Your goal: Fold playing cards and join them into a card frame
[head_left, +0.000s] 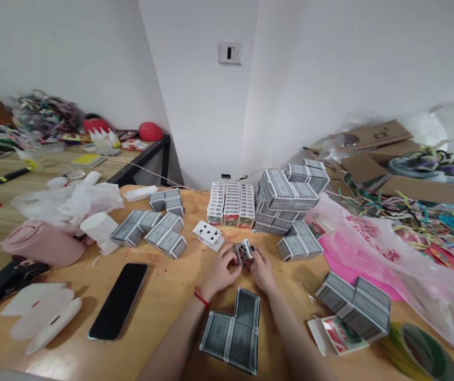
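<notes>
My left hand [224, 269] and my right hand [261, 269] meet at the middle of the table, fingers closed around some playing cards [244, 251]. The cards look bent or folded, though the fingers cover part of them. Just left of them, loose playing cards [208, 233] lie face up, a spade card on top. Between my forearms sits an L-shaped block made of grey-patterned cards [233, 333]. Behind my hands stand rows of boxed card decks [230, 203]. To their right rises a stack of similar grey card blocks [278, 201].
More card blocks lie at left [166, 234] and right [354, 304]. A phone [119, 301], a pink roll [42, 242] and a white paper roll [99, 232] occupy the left side. An opened card box [342, 334], tape [421, 352] and pink plastic sheeting [364, 264] are at right.
</notes>
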Motion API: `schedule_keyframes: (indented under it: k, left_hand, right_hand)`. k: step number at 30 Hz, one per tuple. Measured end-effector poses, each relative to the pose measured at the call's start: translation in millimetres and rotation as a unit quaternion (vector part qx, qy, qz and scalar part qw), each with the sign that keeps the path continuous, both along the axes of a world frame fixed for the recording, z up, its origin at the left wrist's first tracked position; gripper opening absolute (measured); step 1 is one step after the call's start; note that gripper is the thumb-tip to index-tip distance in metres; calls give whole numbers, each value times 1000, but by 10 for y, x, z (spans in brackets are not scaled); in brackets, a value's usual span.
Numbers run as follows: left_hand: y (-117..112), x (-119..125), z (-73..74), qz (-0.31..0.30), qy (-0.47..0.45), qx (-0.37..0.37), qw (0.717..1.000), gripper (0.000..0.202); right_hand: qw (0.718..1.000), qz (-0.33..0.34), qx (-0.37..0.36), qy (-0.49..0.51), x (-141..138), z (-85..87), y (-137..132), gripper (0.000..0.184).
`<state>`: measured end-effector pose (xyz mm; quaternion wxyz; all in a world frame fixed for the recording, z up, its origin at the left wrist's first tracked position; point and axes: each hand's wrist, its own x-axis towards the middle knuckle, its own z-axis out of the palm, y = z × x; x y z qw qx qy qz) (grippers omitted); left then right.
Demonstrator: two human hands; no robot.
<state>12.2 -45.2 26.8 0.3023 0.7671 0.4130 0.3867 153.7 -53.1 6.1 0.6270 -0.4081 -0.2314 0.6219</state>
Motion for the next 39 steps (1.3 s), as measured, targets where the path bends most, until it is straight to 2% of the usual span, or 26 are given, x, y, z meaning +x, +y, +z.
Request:
schedule_keyframes:
  k: [4,8,11,16,20,23,27,31,39]
  left_hand:
    - [-20,12,-21,-13,4,-11,1000,12]
    - [-26,18,-65,-4,-26,-48,999,42]
    - [-17,10,-63,16,-6,-15,1000,57]
    - [-9,-18,-29,-2,21,28,999,56]
    - [-30,-30,-3,-5,29,29,999,57]
    - [-47,-34,9,15,34,37,999,55]
    - [-57,-39,-11,40,27,13,999,56]
    - [-49,-41,-35,25,21,-20,999,56]
    - [-21,-38,-82,3,30,-31,999,55]
  right_hand:
    - [996,-40,13,-84,5,-57,-19,22]
    - [987,-50,36,-148,-3,-41,-42,20]
    - [987,-39,41,-152,-33,30,-59,20]
    - [989,-18,55,-139,-65,112,-77,24]
    - [987,-16,50,-152,-50,97,-75,22]
    - [986,-8,52,-157,-45,76,-73,20]
    - [984,-2,59,-170,-55,58,-73,21]
    - [978,0,71,-198,-61,38,-71,23]
    - [970,-17,77,-231,-82,-3,-69,26]
